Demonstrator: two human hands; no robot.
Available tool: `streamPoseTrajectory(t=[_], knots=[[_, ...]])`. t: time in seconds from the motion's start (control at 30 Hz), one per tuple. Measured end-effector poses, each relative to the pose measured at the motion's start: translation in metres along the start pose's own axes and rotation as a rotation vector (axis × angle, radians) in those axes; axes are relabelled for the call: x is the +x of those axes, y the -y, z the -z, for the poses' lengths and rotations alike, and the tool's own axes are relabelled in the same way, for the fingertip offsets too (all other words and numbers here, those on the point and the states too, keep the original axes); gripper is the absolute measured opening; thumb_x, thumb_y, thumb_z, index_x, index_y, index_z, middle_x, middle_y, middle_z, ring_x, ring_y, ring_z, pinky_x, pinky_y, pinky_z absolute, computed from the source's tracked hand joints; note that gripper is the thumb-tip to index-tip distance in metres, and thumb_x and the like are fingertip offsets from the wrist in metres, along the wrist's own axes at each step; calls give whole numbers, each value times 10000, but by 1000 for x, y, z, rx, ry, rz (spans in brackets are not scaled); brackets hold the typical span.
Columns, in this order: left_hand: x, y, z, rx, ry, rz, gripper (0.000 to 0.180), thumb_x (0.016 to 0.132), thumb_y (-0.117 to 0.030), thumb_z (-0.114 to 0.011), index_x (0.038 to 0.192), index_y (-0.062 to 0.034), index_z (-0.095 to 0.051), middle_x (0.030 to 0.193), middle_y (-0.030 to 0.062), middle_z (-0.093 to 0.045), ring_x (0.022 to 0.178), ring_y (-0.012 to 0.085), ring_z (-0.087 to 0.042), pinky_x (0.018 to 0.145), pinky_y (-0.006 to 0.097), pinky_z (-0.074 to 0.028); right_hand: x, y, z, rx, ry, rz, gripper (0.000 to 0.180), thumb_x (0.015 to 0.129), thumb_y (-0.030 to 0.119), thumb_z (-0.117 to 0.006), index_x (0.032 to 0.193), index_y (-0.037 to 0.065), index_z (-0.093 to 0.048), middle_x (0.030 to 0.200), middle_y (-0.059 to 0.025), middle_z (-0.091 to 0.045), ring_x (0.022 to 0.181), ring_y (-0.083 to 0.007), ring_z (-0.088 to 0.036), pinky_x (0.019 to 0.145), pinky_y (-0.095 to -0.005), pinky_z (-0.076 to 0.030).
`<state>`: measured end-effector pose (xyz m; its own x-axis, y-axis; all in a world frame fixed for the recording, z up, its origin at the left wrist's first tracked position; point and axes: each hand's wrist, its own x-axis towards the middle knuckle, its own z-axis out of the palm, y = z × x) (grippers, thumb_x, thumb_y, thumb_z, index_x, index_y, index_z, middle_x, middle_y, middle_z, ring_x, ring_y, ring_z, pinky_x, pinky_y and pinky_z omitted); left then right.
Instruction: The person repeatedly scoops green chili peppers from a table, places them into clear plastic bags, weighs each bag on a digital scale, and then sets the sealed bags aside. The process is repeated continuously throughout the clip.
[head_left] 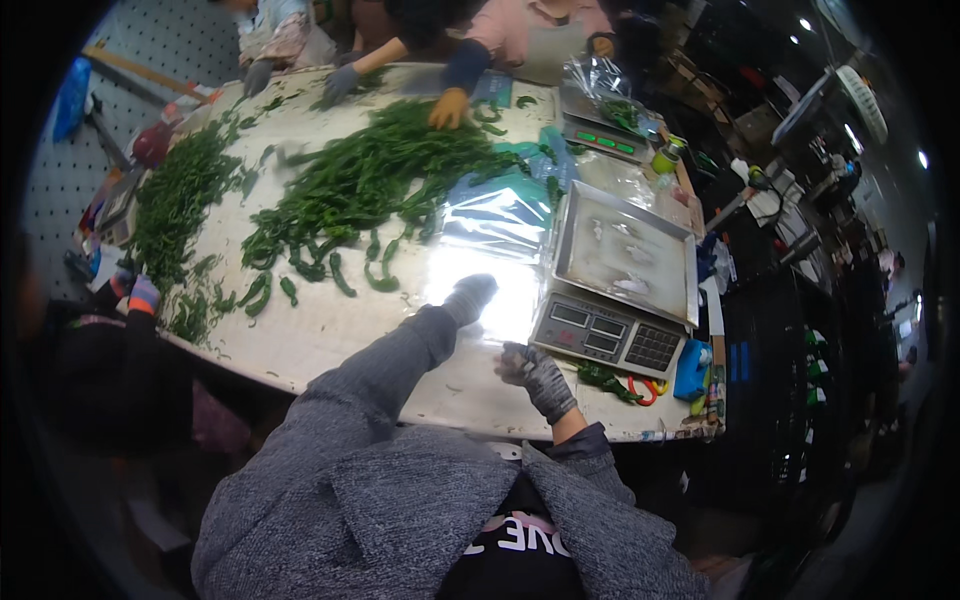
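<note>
My left hand, in a grey glove, reaches out over shiny clear plastic bags on the white table. Its fingers look stretched out on the plastic, though glare and blur soften them. My right hand, in a dark patterned glove with bare fingertips, hovers by the table's near side, left of a digital scale. Its fingers are loosely bent and apart, and nothing shows in them. A large heap of long green peppers lies beyond my left hand, with several loose peppers along its near edge.
Another pepper pile covers the table's left side, near a person's gloved hand. Across the table, an orange-gloved hand touches the heap. A second scale stands at the far right. Red-handled scissors lie by the near scale.
</note>
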<state>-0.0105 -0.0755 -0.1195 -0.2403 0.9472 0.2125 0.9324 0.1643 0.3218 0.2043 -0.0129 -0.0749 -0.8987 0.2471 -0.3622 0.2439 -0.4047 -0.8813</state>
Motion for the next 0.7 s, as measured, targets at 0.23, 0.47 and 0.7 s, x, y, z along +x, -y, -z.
streamPoseTrajectory(t=[0.23,0.47,0.7], knots=[[-13,-49,29,125,29,-139,125,721,-112,-483,670,-84,-593,690,105,-560,710,267,-549,646,361,-452,91,-51,38,166,-106,191,139,757,167,-569,839,55,-564,770,-78,-571,681,-192,-554,582,-316,-471],[-66,-48,29,-164,-402,116,373,673,-261,-649,921,-38,-481,864,146,-508,836,305,-495,732,383,-414,43,-19,-11,-3,-199,212,99,778,103,-569,798,18,-616,688,-31,-575,596,-80,-491,534,-226,-437],[-67,-61,45,-170,21,341,181,773,-254,-552,800,-94,-632,752,117,-590,736,284,-564,677,375,-447,40,-27,-10,-239,-259,406,171,825,144,-503,839,15,-614,700,-23,-582,630,-102,-506,587,-215,-413]])
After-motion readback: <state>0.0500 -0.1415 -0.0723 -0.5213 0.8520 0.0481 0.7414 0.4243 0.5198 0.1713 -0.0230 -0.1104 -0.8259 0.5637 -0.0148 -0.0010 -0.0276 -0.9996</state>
